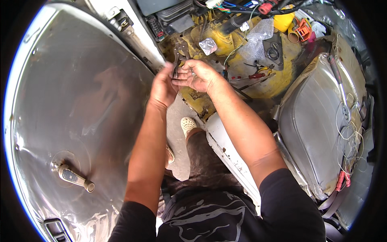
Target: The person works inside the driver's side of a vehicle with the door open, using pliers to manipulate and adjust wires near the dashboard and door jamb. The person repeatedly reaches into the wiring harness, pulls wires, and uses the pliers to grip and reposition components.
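Both hands meet in front of the bare yellow floor, around a dark, flat metal part [175, 69] with narrow arms. My left hand [162, 89] closes on its near end; the fingertips are smeared by motion. My right hand [198, 76] is turned partly palm up, its fingers curled at the same part and touching the left hand. The fingers hide much of the part, so its exact kind cannot be told. Just beyond the hands lies a square silver foil piece [208, 46].
An open door with a window crank [75, 177] stands at left. Plastic-covered seat [314, 125] at right carries a long-handled tool [338, 78] and tangled thin wire [350, 141]. Hand tools [258, 75], bubble wrap [258, 40] and wiring [229, 6] lie beyond. A white sill [229, 155] runs by my leg.
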